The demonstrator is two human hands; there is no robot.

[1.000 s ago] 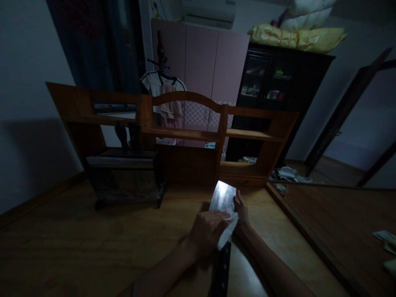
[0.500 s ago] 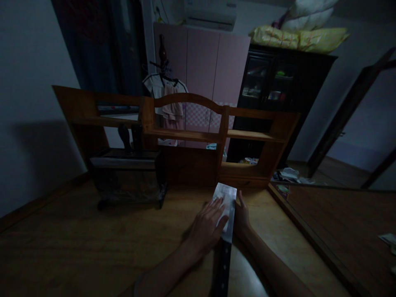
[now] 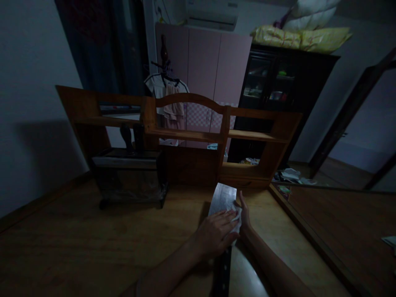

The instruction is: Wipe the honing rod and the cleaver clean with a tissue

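Cloth [image 3: 237, 217] drawn back, left hand [image 3: 216, 235] gripping it on strip [image 3: 223, 196], right hand [image 3: 246, 218] seemingly flat.

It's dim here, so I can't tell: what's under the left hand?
A white cloth, pressed on a cleaver blade. The left hand covers most of the cloth and the blade's middle.

L hand [image 3: 216, 235] presses white cloth [image 3: 235, 214] on cleaver blade [image 3: 223, 197] (dim room); R hand [image 3: 245, 216] steadies edge.

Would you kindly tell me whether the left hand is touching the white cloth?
Touching. The head view shows the left hand lying flat over the white cloth, with no gap, holding it down on the cleaver blade.
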